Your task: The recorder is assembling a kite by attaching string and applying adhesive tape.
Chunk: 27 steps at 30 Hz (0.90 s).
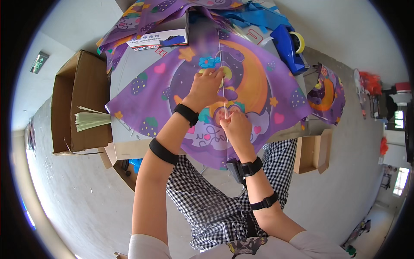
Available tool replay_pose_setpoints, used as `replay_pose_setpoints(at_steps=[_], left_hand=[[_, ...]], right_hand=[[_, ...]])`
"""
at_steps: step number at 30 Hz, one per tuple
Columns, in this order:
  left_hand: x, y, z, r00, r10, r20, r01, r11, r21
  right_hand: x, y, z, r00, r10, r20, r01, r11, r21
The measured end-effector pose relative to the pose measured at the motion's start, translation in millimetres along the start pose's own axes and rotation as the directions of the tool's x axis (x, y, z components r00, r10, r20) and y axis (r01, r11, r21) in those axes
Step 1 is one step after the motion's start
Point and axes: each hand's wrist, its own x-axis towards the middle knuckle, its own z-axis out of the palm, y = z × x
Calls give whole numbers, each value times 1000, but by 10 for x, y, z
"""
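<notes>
A purple kite sail point(155, 93), printed with an orange moon, stars and hearts, lies spread over the table and hangs past its near edge. A thin white rod point(221, 54) runs lengthwise along its middle. My left hand point(206, 88) rests on the sail left of the rod, fingers stretched out and fingertips close to it. Lower down, my right hand point(237, 127) is closed, pinching the rod between thumb and fingers against the sail. Whether its fingers also grip the fabric is hidden.
A blue tape dispenser point(286, 49) stands at the far right table edge. At the far left are a white box point(159, 39) and more printed purple fabric point(125, 26). Pale thin sticks point(92, 119) jut out beside a cardboard box point(82, 99). Another cardboard box point(308, 157) sits at right.
</notes>
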Motion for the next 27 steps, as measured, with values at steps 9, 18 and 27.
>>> replay_pose_setpoints(at_steps=[9,18,27], left_hand=[[1,18,-9,1000,10,-19,-10,1000,-23],[2,32,-1,999,32,-40,-30,998,49],[43,6,8,999,33,-1,-33,997,72]], right_hand=[[4,34,1,1000,-8,28,8,1000,8],[-24,24,2,999,27,22,-27,1000,12],[-2,69,-37,1000,-28,-7,28,998,62]])
